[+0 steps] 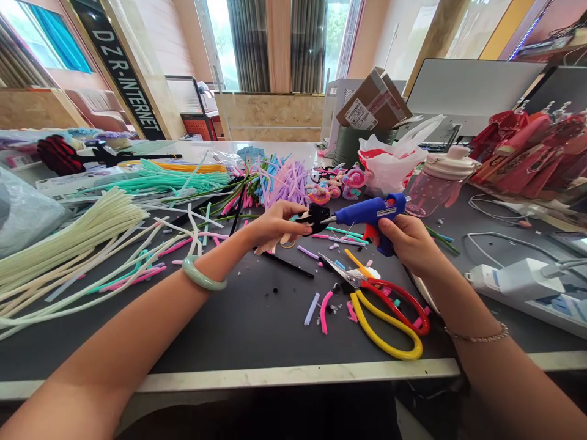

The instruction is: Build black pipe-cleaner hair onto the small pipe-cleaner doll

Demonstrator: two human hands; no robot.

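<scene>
My left hand (280,221) pinches a small black fuzzy piece (316,219), seemingly made of pipe cleaner, above the middle of the table. Gripped in my right hand (408,238) is a blue glue gun (362,212) with an orange trigger. Its metal nozzle points left and meets or nearly meets the black piece; I cannot tell whether they touch. Below the hands lie scissors (389,305) with one red and one yellow handle, blades apart. Cut bits of pink pipe cleaner (326,310) and a lilac one (312,309) are scattered beside them.
Bundles of cream pipe cleaners (77,238) and turquoise ones (169,177) cover the left side. Purple stems (288,180) and small colourful figures (337,183) stand behind my hands. At right are a pink bottle (433,180), a white power strip (527,293) and cables.
</scene>
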